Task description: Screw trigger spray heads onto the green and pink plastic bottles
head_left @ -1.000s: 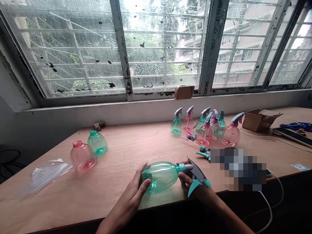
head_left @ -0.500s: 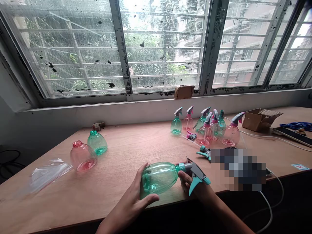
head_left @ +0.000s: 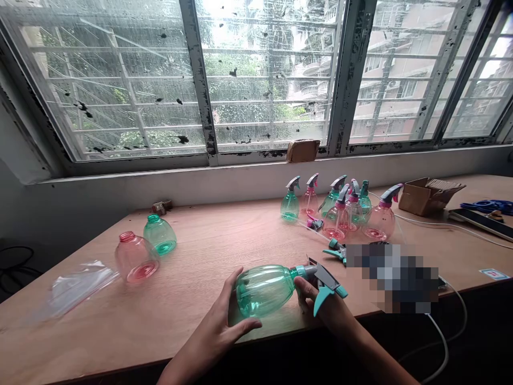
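Observation:
A clear green spray bottle point(head_left: 266, 291) lies tilted on its side in the air over the table's front edge, its grey and teal spray head point(head_left: 326, 283) pointing right. My right hand point(head_left: 308, 297) is closed round the bottle's neck, with the thumb on the near side and the other fingers mostly hidden behind. Around the bottle's base, my left hand point(head_left: 224, 315) is spread, thumb apart from the fingers, with a small gap between palm and bottle. Some of its fingers are hidden.
At left stand an open pink bottle point(head_left: 136, 259) and an open green bottle point(head_left: 160, 235), beside a clear plastic bag point(head_left: 82, 283). Several assembled spray bottles point(head_left: 336, 219) cluster at back right, near loose spray heads point(head_left: 336, 250), a cardboard box point(head_left: 428, 198) and a blurred-out item point(head_left: 395, 278).
The green bottle has shifted slightly to the right, with its base farther from my left palm, and its spray head has turned a little. My left hand has stayed almost still.

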### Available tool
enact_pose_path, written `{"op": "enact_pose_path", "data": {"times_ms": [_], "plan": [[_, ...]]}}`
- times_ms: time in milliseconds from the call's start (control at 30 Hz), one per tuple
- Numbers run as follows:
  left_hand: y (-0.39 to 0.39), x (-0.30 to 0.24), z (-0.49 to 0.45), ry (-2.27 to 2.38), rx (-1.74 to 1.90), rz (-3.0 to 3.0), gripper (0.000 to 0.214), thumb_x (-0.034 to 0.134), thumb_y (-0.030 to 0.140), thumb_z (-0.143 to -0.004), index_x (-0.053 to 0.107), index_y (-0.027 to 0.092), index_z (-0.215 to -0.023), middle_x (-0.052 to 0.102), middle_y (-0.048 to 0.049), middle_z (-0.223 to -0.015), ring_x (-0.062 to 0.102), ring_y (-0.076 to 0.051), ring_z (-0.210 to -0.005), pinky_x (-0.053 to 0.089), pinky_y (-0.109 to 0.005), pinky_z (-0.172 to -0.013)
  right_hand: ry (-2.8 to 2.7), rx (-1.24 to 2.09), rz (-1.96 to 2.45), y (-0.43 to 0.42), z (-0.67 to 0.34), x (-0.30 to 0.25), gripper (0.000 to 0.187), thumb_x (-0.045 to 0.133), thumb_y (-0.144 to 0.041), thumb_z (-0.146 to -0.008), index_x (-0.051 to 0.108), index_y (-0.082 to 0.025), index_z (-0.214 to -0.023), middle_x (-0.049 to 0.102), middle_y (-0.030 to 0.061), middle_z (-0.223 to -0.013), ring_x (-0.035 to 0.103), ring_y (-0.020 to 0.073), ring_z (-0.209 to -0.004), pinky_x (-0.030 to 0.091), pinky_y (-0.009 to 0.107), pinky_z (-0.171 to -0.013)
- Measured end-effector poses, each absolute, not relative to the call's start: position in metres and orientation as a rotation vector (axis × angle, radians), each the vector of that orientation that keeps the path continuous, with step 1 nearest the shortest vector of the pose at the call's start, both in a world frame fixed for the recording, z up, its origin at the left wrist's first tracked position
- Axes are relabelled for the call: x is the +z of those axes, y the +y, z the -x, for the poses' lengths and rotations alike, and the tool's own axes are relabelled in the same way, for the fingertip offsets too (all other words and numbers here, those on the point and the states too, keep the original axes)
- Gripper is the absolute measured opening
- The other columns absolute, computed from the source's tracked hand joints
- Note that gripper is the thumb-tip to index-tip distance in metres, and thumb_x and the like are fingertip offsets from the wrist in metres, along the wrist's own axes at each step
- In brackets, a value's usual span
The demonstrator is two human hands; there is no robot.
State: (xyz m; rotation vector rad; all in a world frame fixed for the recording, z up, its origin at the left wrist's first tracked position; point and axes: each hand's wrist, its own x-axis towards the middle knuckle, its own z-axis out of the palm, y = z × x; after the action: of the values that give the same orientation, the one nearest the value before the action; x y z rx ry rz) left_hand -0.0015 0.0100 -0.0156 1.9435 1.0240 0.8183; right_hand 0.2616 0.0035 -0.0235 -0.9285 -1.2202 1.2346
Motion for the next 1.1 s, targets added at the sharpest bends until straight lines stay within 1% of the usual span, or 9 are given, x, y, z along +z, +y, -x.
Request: {"op": "enact_pose_path", "data": {"times_ms": [100,267,367,500,667,767,900,1000,1100], "plan": [[0.009,-0.014,0.002,1.023,0.791,-1.943,0.091,0.075,0.047,-0.086,0.018,0.034,-0.156,0.023,-0.0073,-0.166,0.02,-0.033,-0.153,0.015,-0.052,-0.126,-1.244,1.209,0.932,0.004,-0.262,-0.024,0.042,0.068,-0.06,-0.085,0.055,-0.022,-0.072,0.051,-0.0039,-0.052,0.046,0.0125,-0.046,0.033,0.028,-0.046],[0.003,-0.002,-0.001,1.112,0.822,-1.831,0.064,0.043,0.06,-0.1,0.026,0.03,-0.155,0.029,-0.0076,-0.165,0.021,-0.032,-0.153,0.012,-0.053,-0.125,-1.189,1.241,0.882,0.003,-0.261,-0.024,0.039,0.072,-0.058,-0.082,0.059,-0.022,-0.088,0.051,-0.0057,-0.054,0.046,0.0121,-0.045,0.034,0.027,-0.045],[0.002,0.001,-0.003,1.116,0.818,-1.816,0.064,0.044,0.064,-0.098,0.033,0.029,-0.151,0.037,-0.0092,-0.16,0.029,-0.033,-0.149,0.017,-0.053,-0.124,-1.126,1.275,0.849,0.002,-0.26,-0.024,0.043,0.077,-0.056,-0.079,0.058,-0.023,-0.099,0.052,-0.0063,-0.058,0.047,0.0123,-0.046,0.036,0.026,-0.045],[0.005,0.0,-0.002,1.106,0.85,-1.798,0.065,0.041,0.068,-0.097,0.04,0.026,-0.145,0.047,-0.0123,-0.152,0.04,-0.037,-0.142,0.025,-0.055,-0.12,-1.062,1.329,0.808,0.002,-0.258,-0.027,0.048,0.082,-0.054,-0.074,0.058,-0.023,-0.103,0.048,-0.0078,-0.059,0.041,0.0103,-0.045,0.035,0.024,-0.042],[0.006,-0.004,0.0,1.01,0.856,-1.782,0.061,0.056,0.058,-0.096,0.037,0.028,-0.146,0.044,-0.0111,-0.153,0.039,-0.035,-0.143,0.03,-0.051,-0.119,-1.117,1.31,0.864,0.003,-0.26,-0.029,0.044,0.077,-0.056,-0.079,0.059,-0.021,-0.1,0.05,-0.0074,-0.055,0.043,0.01,-0.043,0.032,0.025,-0.042],[0.006,-0.007,0.0,0.949,0.849,-1.791,0.073,0.072,0.049,-0.089,0.032,0.033,-0.148,0.037,-0.0103,-0.158,0.041,-0.035,-0.142,0.036,-0.049,-0.116,-1.173,1.274,0.907,0.002,-0.262,-0.024,0.044,0.073,-0.059,-0.081,0.059,-0.02,-0.093,0.051,-0.0061,-0.052,0.046,0.0118,-0.043,0.033,0.027,-0.044],[0.005,-0.009,0.001,0.943,0.851,-1.836,0.087,0.079,0.048,-0.082,0.029,0.035,-0.151,0.031,-0.0094,-0.162,0.033,-0.036,-0.146,0.03,-0.051,-0.12,-1.165,1.27,0.907,0.002,-0.261,-0.023,0.046,0.074,-0.06,-0.079,0.059,-0.02,-0.094,0.051,-0.0059,-0.052,0.046,0.0117,-0.043,0.032,0.027,-0.044],[0.005,-0.007,0.002,0.937,0.824,-1.812,0.079,0.062,0.059,-0.092,0.026,0.031,-0.155,0.029,-0.0097,-0.164,0.026,-0.036,-0.15,0.023,-0.053,-0.123,-1.145,1.288,0.89,0.002,-0.26,-0.026,0.045,0.075,-0.059,-0.079,0.058,-0.02,-0.094,0.051,-0.0063,-0.055,0.046,0.0112,-0.044,0.032,0.026,-0.044],[0.005,-0.003,0.003,1.038,0.807,-1.772,0.067,0.043,0.063,-0.099,0.031,0.027,-0.155,0.034,-0.0095,-0.163,0.026,-0.034,-0.151,0.017,-0.055,-0.124,-1.152,1.264,0.896,0.002,-0.261,-0.027,0.044,0.075,-0.058,-0.08,0.059,-0.02,-0.096,0.053,-0.0059,-0.056,0.048,0.0114,-0.046,0.034,0.026,-0.046]]}}
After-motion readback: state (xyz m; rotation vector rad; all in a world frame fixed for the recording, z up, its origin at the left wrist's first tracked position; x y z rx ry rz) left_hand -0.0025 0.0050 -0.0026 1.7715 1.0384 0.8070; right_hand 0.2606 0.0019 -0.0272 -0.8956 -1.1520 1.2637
